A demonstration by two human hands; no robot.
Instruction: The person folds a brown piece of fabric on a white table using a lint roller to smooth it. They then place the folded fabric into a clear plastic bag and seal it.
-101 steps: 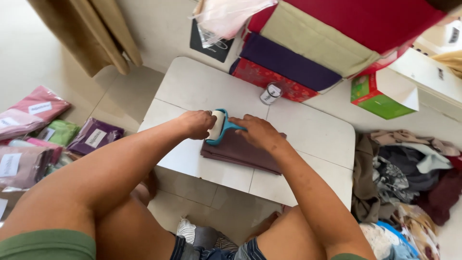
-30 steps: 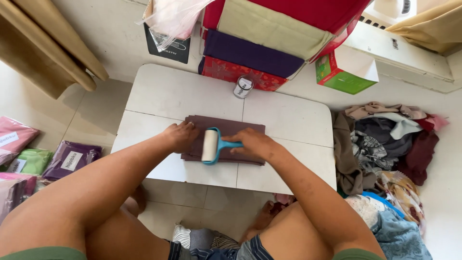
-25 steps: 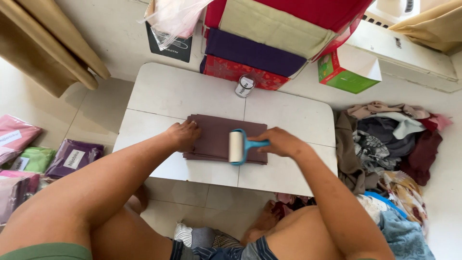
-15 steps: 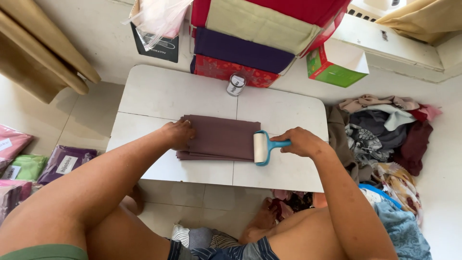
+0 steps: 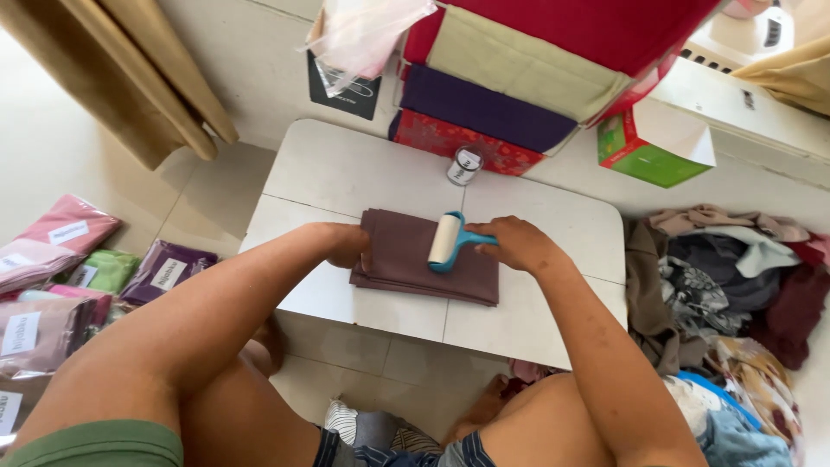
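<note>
Two bare hands work over a folded maroon cloth (image 5: pixel 406 259) that lies flat near the middle of a low white table (image 5: pixel 346 173). At the cloth's left edge, the left hand (image 5: pixel 346 245) presses down with fingers curled, pinning the fabric without lifting it. On the other side, the right hand (image 5: pixel 517 244) is closed around the blue handle of a lint roller (image 5: pixel 447 241), whose white drum rests on the cloth's right half, lying crosswise to the handle. Just beyond the cloth, toward the far edge of the table, stands a small tin can (image 5: pixel 464 166). Behind it rise stacked fabric boxes (image 5: pixel 510 104) in red, purple and beige. Beside the table at right, a heap of loose clothes (image 5: pixel 726 277) covers the floor, while bagged folded garments (image 5: pixel 60 268) lie in rows at left.
</note>
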